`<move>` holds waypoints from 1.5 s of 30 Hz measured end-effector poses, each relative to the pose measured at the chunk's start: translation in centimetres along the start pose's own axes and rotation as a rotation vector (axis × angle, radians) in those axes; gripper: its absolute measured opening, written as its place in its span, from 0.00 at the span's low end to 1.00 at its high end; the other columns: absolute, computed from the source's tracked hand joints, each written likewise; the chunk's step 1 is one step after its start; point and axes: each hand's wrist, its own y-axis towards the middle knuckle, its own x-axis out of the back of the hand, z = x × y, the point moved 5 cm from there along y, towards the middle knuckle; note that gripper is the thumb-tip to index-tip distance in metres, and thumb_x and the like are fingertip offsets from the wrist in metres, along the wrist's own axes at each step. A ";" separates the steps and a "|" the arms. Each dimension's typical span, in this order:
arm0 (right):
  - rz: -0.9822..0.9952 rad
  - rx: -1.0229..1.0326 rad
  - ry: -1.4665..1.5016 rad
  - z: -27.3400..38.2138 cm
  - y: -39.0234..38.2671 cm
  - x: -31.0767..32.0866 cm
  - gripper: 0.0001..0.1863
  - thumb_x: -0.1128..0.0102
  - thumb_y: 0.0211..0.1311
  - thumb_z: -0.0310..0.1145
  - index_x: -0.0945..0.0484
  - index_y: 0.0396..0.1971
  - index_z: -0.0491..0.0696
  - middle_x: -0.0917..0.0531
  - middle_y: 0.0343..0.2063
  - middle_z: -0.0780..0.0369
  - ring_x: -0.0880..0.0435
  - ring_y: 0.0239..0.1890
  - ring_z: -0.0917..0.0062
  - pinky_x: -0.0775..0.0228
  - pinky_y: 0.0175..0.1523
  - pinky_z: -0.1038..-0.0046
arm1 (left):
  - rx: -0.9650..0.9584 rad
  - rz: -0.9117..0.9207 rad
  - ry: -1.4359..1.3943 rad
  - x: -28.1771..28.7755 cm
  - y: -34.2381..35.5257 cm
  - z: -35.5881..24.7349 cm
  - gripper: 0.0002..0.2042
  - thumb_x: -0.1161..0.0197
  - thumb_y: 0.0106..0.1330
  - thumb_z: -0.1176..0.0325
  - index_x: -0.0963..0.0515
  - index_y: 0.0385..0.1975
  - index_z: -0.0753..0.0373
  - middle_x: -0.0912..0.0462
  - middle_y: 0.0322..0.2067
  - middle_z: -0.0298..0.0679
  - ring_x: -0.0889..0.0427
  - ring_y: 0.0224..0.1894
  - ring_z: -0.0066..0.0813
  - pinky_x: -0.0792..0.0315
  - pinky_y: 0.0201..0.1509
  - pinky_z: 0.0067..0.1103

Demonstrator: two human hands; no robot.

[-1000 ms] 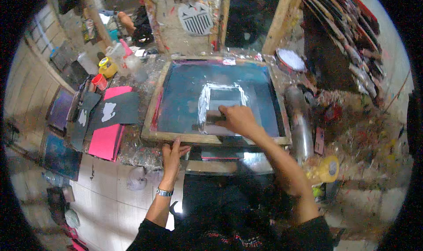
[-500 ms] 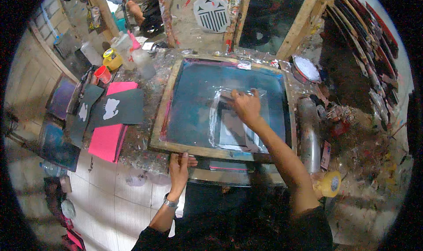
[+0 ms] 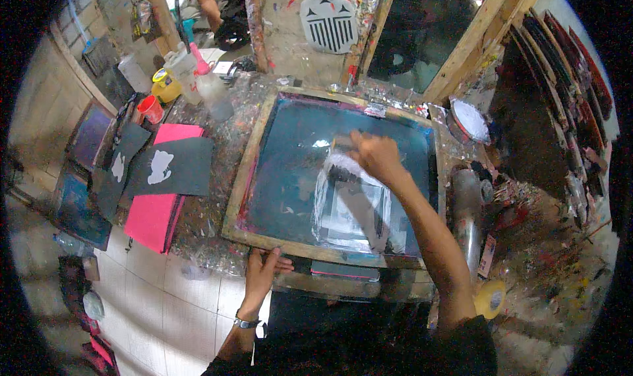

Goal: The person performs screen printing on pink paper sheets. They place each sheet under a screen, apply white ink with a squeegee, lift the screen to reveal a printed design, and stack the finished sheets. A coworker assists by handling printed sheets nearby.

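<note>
A wooden-framed printing screen (image 3: pixel 290 158) with blue-green mesh lies tilted before me, white ink smeared around a pale rectangular area on it. My right hand (image 3: pixel 377 157) is closed around a squeegee (image 3: pixel 341 142), mostly hidden by the fingers, over the far end of the inked area. At the screen's near left corner, my left hand (image 3: pixel 264 270) grips the front rail, thumb against the wood and fingers beneath. Below that rail, a dark card with a pink edge (image 3: pixel 344 272) shows in part.
Left of the screen, dark cards with white cat shapes (image 3: pixel 159 167) lie over pink sheets (image 3: pixel 150 221). Behind them stand a red cup (image 3: pixel 151 109), a yellow container (image 3: pixel 166 86) and bottles (image 3: pixel 212 94). On the right are a white-filled bowl (image 3: pixel 469 120), a metal cylinder (image 3: pixel 465 208) and tape (image 3: pixel 490 300).
My right hand has moved the squeegee farther away over the mesh. White ink now gathers at the far end of the pale area. My left hand keeps its place at the rail; the view has shifted.
</note>
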 end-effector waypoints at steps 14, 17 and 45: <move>0.207 0.158 -0.036 3.0 -5.0 0.5 0.17 0.38 0.65 0.45 0.27 0.46 0.51 0.14 0.32 0.55 0.13 0.31 0.55 0.24 0.30 0.54 | -0.010 -0.023 -0.024 -0.3 0.1 0.1 0.14 0.46 0.79 0.65 0.34 0.53 0.69 0.15 0.35 0.53 0.11 0.32 0.38 0.15 0.35 0.27; 0.105 0.005 -0.092 -1.7 -0.9 -0.4 0.17 0.39 0.66 0.47 0.27 0.46 0.51 0.14 0.33 0.54 0.13 0.33 0.54 0.24 0.34 0.52 | 0.026 -0.039 0.002 -0.4 -0.1 -0.1 0.14 0.47 0.79 0.65 0.34 0.53 0.69 0.14 0.35 0.52 0.11 0.32 0.38 0.15 0.36 0.27; -0.455 -0.317 -0.373 7.8 -7.3 21.4 0.37 0.38 0.58 0.70 0.19 0.39 0.45 0.13 0.36 0.52 0.15 0.40 0.53 0.28 0.46 0.54 | -0.703 0.262 0.019 -6.9 -3.4 -20.1 0.18 0.44 0.78 0.56 0.26 0.53 0.65 0.14 0.43 0.47 0.14 0.44 0.32 0.21 0.47 0.25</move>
